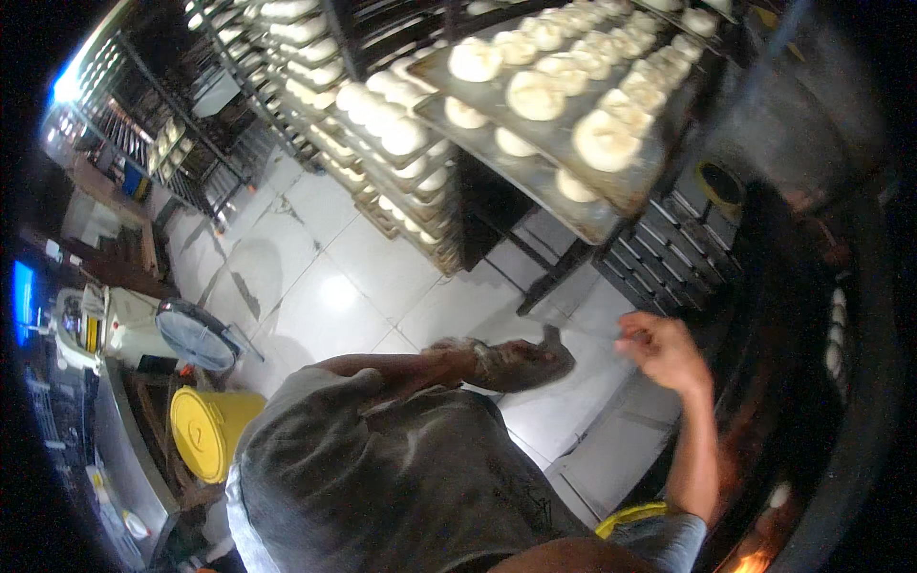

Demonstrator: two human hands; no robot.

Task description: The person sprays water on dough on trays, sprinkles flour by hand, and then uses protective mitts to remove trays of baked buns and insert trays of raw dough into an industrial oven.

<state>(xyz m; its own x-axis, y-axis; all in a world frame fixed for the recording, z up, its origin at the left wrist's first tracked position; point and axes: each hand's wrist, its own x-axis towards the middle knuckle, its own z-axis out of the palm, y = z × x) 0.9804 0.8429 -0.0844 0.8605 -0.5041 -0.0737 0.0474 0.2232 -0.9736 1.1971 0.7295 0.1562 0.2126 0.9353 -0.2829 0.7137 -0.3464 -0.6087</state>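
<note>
My left hand [523, 365] reaches across in front of my body, covered by what looks like a worn, greyish cloth mitt. The cover hides its fingers, so its grip is unclear. To its right, my bare right hand [669, 355] is raised with the fingers loosely bent and apart, and nothing shows between them. Neither hand touches the tray [626, 196] that juts out from the rack beyond them. Rows of pale, round dough pieces [607, 140] sit on that tray.
More dough-filled trays [382, 143] are stacked on a rack at the upper left. A dark oven opening lies along the right, with flames [755, 562] low down and pale pieces [837, 334] inside. At left stand a yellow bucket [198, 435], a fan [196, 334] and a metal table [129, 458].
</note>
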